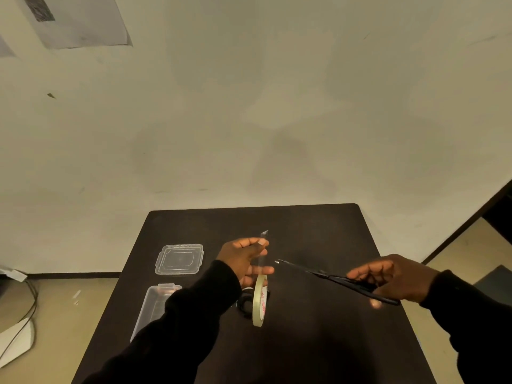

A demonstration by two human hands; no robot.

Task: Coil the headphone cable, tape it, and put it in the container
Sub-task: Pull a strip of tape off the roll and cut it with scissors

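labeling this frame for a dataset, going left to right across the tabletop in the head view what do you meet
container with its lid lying behind it → left hand pinching a pulled strip of tape → tape roll, with the dark coiled cable just to its left → scissors → right hand holding them

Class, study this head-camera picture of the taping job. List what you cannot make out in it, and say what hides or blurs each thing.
- Headphone cable: mostly hidden behind the tape roll and the left sleeve; whether its coil is complete cannot be told.
- Container: its near part is covered by the left sleeve, so its contents are unclear.
- Scissors: handles buried in the right hand; blades blurred.
- Tape strip pinched by the left hand: transparent, its lower end hard to trace.
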